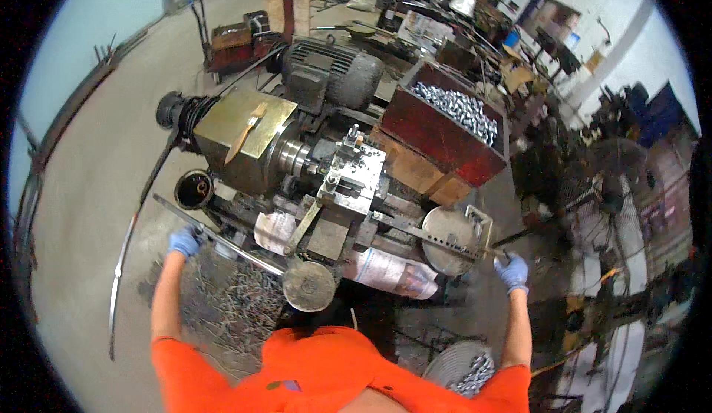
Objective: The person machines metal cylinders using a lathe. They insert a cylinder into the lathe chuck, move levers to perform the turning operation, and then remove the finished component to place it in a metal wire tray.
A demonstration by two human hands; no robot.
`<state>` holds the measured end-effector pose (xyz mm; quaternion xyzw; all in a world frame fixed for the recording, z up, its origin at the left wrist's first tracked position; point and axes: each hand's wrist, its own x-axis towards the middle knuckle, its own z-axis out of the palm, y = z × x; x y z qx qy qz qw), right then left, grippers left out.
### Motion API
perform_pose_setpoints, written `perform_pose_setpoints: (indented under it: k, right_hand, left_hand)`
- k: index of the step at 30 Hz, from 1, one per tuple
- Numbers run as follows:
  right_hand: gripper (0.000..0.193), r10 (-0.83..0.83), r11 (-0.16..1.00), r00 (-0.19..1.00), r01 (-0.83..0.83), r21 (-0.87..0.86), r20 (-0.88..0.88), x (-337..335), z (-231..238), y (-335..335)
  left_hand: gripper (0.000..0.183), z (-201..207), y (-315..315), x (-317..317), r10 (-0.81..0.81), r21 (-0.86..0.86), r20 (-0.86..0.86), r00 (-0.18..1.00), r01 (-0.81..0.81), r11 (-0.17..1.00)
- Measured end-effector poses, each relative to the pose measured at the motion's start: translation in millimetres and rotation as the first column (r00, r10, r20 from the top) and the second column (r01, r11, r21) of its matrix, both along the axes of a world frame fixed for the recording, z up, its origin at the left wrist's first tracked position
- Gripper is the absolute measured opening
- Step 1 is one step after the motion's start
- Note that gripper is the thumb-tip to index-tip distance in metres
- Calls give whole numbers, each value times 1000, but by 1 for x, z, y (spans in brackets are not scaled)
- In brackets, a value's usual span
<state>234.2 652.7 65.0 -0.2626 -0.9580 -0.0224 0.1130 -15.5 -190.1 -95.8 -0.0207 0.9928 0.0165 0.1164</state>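
Note:
A small lathe stands before me, its headstock (237, 131) a yellow-topped box with a shiny round chuck (295, 157) on its right side. Beside the chuck is a bright metal tool slide (356, 175) strewn with chips. My left hand (185, 242), in a blue glove, is closed around a long metal lever (241, 251) at the machine's front left. In a matching glove, my right hand (512, 273) grips the end of a lever handle (486, 238). That handle joins a flat bar with holes (430, 233) running to the slide. Whatever is in the chuck is too small to make out.
A red bin (445, 135) of shiny metal parts sits behind the slide. An electric motor (330, 71) stands behind the headstock. Metal shavings (237, 302) cover the floor at left. A round container (452, 368) with more parts is near my right arm.

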Motion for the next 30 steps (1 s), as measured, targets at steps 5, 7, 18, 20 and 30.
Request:
perform_pose_setpoints:
  k: [5, 7, 18, 20, 30]
  right_hand:
    - [61, -126, 981, 913, 57, 185, 389, -4, -22, 46]
    - [56, -118, 984, 938, 67, 165, 325, -12, -29, 47]
    - [50, -190, 971, 979, 177, 158, 72, 71, -63, -10]
    - [47, -237, 967, 969, 242, -82, 72, 116, -59, -28]
    - [41, -727, 625, 617, 776, -80, 302, 317, -69, -57]
  left_hand:
    - [28, 115, 24, 33, 53, 179, -328, 943, 7, 984]
    - [28, 160, 46, 45, 136, 255, -360, 923, -43, 966]
    - [29, 118, 94, -3, 101, 358, -352, 931, 34, 933]
    - [30, 115, 112, -10, 142, 105, -264, 954, -118, 987]
    - [30, 111, 100, -14, 230, 221, -440, 868, -144, 965]
